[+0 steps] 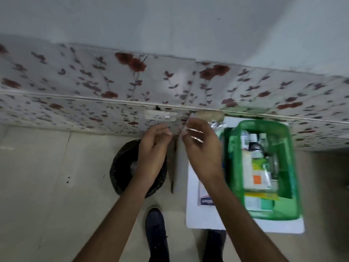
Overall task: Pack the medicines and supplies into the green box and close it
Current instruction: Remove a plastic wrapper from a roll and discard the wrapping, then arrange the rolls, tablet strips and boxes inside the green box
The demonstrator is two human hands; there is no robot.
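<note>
The green box (294, 186) stands open on a small white table (194, 216) at the right. It holds a dark bottle (254, 146), a white carton with an orange square (253, 173), a green and white carton (258, 204) and other packs. My left hand (153, 154) and my right hand (200, 150) are raised side by side, left of the box. Their fingertips pinch together on a small clear wrapper (178, 132), which is blurred. A silvery blister pack (217, 125) shows behind my right hand.
A black-lined bin (120, 167) sits on the floor under my left hand. A flowered wall covering (94, 82) runs across the back. A blue and white printed card (204, 199) lies on the white table. My dark shoe (156, 229) is on the tiled floor.
</note>
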